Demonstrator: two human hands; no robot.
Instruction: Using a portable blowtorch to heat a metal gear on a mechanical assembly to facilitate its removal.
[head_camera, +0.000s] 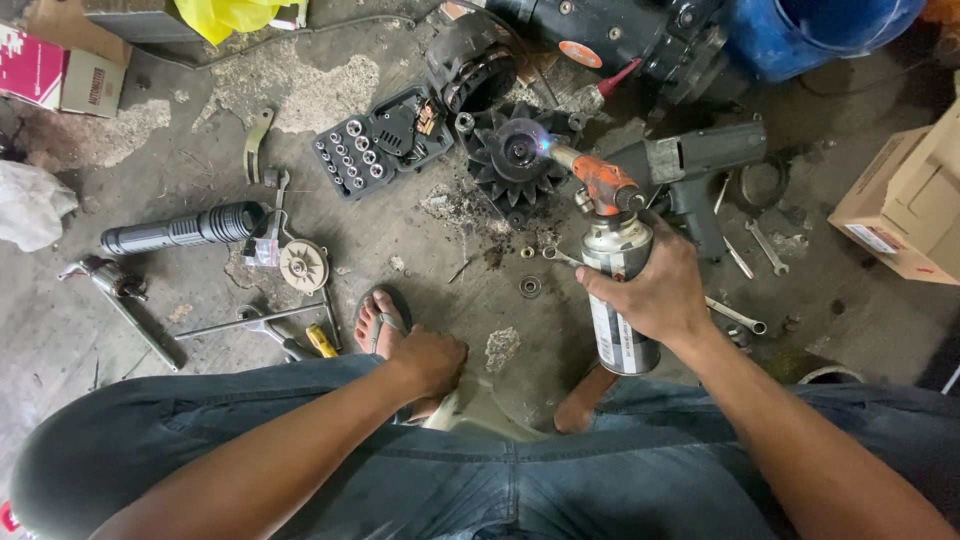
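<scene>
My right hand (652, 290) grips a silver gas canister (618, 300) topped with an orange blowtorch head (600, 182). The nozzle gives a blue flame onto the hub of a black finned alternator rotor (515, 160) lying on the concrete floor. My left hand (432, 358) hangs loosely curled between my knees, just above my sandalled left foot (378, 322), holding nothing. My legs in blue jeans fill the bottom of the view.
A black socket set case (378, 140) lies left of the rotor. A grey power tool (690, 165) sits right of the torch. Wrenches (765, 245), a black cylinder (185, 228), a round cream part (303, 265), small washers (530, 286) and cardboard boxes (900, 205) surround the spot.
</scene>
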